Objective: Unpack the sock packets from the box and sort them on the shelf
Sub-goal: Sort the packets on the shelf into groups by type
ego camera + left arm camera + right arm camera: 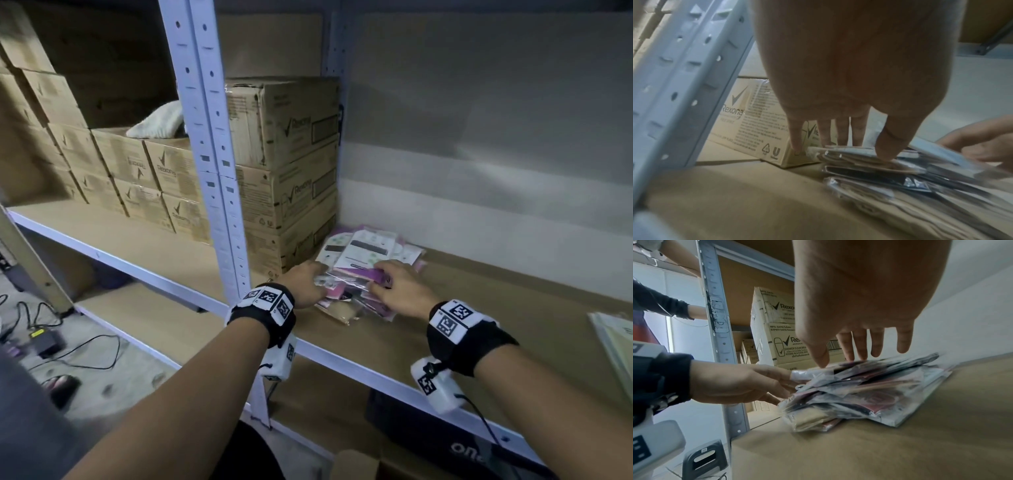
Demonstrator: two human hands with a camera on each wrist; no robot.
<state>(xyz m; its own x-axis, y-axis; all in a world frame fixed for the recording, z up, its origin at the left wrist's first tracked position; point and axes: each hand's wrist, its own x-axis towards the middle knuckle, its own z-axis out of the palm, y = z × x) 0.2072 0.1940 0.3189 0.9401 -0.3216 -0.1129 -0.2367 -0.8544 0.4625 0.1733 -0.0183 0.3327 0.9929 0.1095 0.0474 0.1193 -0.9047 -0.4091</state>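
A loose pile of clear-wrapped sock packets (pixel 359 267), pink, purple, beige and white, lies on the brown shelf board (pixel 496 308) next to stacked cartons. My left hand (pixel 305 284) rests on the pile's left side. In the left wrist view its thumb and straight fingers (pixel 840 129) press on the top packets (pixel 879 170). My right hand (pixel 397 287) is on the pile's right front. In the right wrist view its straight fingertips (pixel 859 352) and thumb touch the top of the pile (pixel 869 386). The box is mostly out of view.
Rexona cartons (pixel 294 178) stand three high against the pile's left edge, behind a white slotted upright (pixel 219 205). Pale flat packets (pixel 616 339) lie at the shelf's right edge. A cardboard flap (pixel 356 462) shows below. Another person's sleeve (pixel 663 305) is beyond the upright.
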